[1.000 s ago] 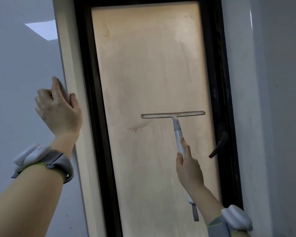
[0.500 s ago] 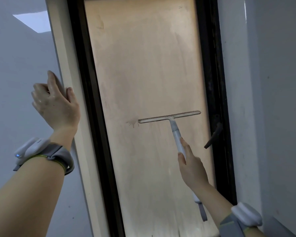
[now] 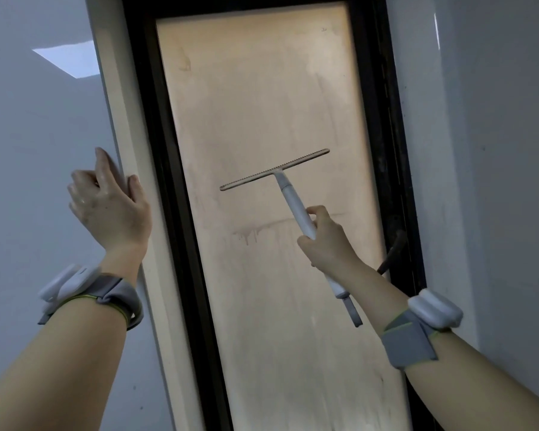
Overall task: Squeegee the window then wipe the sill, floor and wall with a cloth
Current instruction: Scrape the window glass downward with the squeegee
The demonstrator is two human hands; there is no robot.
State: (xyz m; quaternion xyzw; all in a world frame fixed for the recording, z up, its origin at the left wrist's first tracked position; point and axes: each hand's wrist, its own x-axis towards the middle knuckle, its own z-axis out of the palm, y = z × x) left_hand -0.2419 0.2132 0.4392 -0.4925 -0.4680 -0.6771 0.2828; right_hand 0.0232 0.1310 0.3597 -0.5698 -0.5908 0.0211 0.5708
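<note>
Since the squeegee [image 3: 286, 189], tilted at mid-frame before the streaked window pane [image 3: 262, 104], looks light and stiff, the right hand [image 3: 327, 241] wraps its handle midway while the left hand [image 3: 109, 206] grips the jamb [image 3: 125, 119].

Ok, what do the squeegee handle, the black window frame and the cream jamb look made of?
Squeegee handle: probably plastic, smooth matte pale grey, moulded taper. Black window frame: likely coated metal, thin straight section, dull sheen. Cream jamb: painted, smooth and matte; wood or plaster, unclear.
</note>
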